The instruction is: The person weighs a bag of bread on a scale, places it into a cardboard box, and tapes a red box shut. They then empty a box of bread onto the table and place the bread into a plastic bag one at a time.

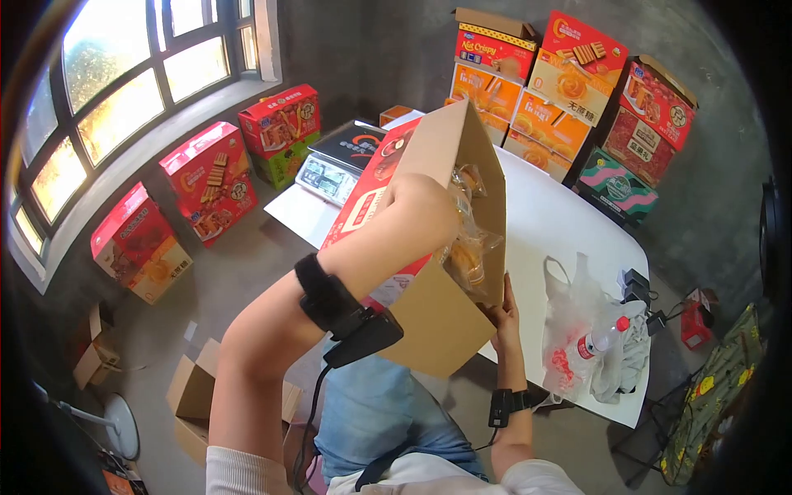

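**Open carton held tilted: spill risk and readable labels**

We hold a cardboard carton point(429, 247) above our lap, tipped so its open mouth faces up and toward the white table point(569, 223). Our left hand point(425, 206) reaches into the mouth; the fingers are hidden inside, so we cannot tell whether they grip anything. Our right hand point(505, 318) grasps the carton's lower corner from beneath, fingers pressed flat against the cardboard.

Clear wrapped snack packs point(466, 247) lie inside the carton, just beyond the left hand, near the right-side wall.

Hazards, as we judge them:
- The carton rests on one hand at one corner. A slip there could likely drop it onto our lap or the floor.
- With the carton tilted, loose packs may slide out past the left wrist.
- The cable from the left wrist device point(351, 322) could snag on a flap.

Readable writing: a stacked orange box point(487, 91) beyond the carton shows "Nut Crispy". A red-and-yellow box point(573, 74) beside it carries "无蔗糖". The carton's own red face has print too blurred to read. A plastic bag point(577, 330) with a bottle lies right of the right hand.
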Motion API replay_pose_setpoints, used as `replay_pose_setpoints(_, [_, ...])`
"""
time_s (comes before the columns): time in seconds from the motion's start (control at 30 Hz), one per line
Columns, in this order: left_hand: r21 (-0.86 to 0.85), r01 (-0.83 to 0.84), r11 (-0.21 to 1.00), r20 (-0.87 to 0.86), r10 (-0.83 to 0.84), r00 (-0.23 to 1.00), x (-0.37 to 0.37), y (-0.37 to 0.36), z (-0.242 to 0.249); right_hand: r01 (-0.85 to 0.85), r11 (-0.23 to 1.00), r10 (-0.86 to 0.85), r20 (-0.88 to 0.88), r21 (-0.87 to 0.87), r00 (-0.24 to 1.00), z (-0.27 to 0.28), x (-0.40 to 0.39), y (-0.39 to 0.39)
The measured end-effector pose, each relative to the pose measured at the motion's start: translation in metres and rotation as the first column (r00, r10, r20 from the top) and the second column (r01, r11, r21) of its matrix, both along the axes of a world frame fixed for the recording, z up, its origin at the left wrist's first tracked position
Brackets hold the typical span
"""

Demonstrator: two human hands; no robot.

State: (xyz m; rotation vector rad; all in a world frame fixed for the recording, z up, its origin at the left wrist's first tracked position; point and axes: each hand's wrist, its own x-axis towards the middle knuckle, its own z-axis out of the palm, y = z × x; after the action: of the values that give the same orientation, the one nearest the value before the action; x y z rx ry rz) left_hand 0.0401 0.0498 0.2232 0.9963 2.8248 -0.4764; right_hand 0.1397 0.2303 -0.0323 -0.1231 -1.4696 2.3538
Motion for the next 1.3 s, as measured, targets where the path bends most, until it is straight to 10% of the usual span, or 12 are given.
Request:
replay_pose_setpoints(0.3, [-0.251, -0.021, 0.968, -0.090, -0.002, 0.996, -0.009, 0.065, -0.033, 0.012, 0.997, -0.012, 0.004, -0.076, 1.000, -0.014, 0.002, 0.016])
replay_pose_setpoints(0.4, [-0.117, 0.118, 0.986, 0.080, -0.109, 0.991, 0.018, 0.046, 0.003, 0.030, 0.994, -0.028, 0.020, -0.104, 0.999, -0.037, 0.001, 0.032])
replay_pose_setpoints(0.47, [0.453, -0.070, 0.889, -0.100, 0.129, 0.987, 0.032, 0.013, 0.002, 0.066, 0.993, -0.062, 0.042, -0.094, 0.997, -0.068, 0.001, 0.049])
replay_pose_setpoints(0.6, [0.708, 0.067, 0.703, -0.422, 0.345, 0.839, 0.009, -0.068, -0.043, 0.150, 0.872, -0.061, 0.201, -0.465, 0.978, -0.113, 0.004, 0.069])
replay_pose_setpoints(0.8, [0.829, -0.556, 0.059, 0.559, -0.103, 0.823, -0.033, -0.082, -0.165, 0.166, 0.873, -0.077, 0.208, -0.458, 0.975, -0.121, 0.004, 0.076])
replay_pose_setpoints(0.9, [0.914, -0.380, 0.143, 0.395, -0.102, 0.913, -0.020, -0.044, -0.181, 0.155, 0.885, -0.071, 0.203, -0.438, 0.977, -0.117, 0.001, 0.077])
replay_pose_setpoints(0.97, [0.775, -0.591, -0.222, 0.488, -0.383, 0.784, -0.014, -0.025, -0.177, 0.154, 0.894, -0.072, 0.204, -0.421, 0.976, -0.113, 0.001, 0.075])
replay_pose_setpoints(1.3, [0.782, -0.575, -0.241, 0.510, -0.282, 0.813, -0.008, 0.001, -0.159, 0.173, 0.909, -0.097, 0.212, -0.380, 0.972, -0.105, 0.004, 0.063])
